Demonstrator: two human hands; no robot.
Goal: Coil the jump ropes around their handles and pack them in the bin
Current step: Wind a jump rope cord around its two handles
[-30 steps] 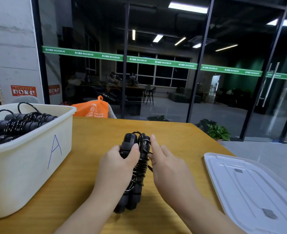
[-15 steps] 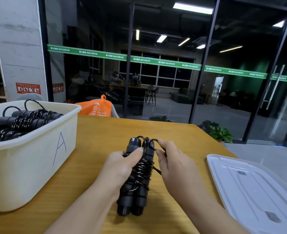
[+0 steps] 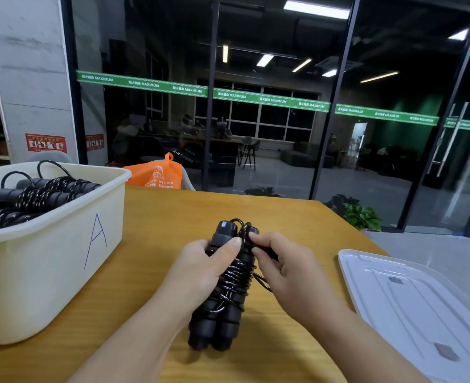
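A black jump rope (image 3: 225, 299) lies at the middle of the wooden table (image 3: 151, 233), its cord wound round its two handles held side by side. My left hand (image 3: 203, 266) grips the handle pair from the left, thumb across the top. My right hand (image 3: 281, 269) pinches the cord's end loop by the handles' far end. A cream bin (image 3: 62, 244) marked "A" stands at the left with several coiled black jump ropes (image 3: 32, 197) inside.
The bin's white lid (image 3: 416, 305) lies flat at the table's right edge. An orange bag (image 3: 156, 175) sits behind the table's far edge. Glass walls stand beyond, with potted plants on the floor.
My right hand has gone from flat fingers beside the handles to a pinch on the cord near their far end. The left hand keeps its grip.
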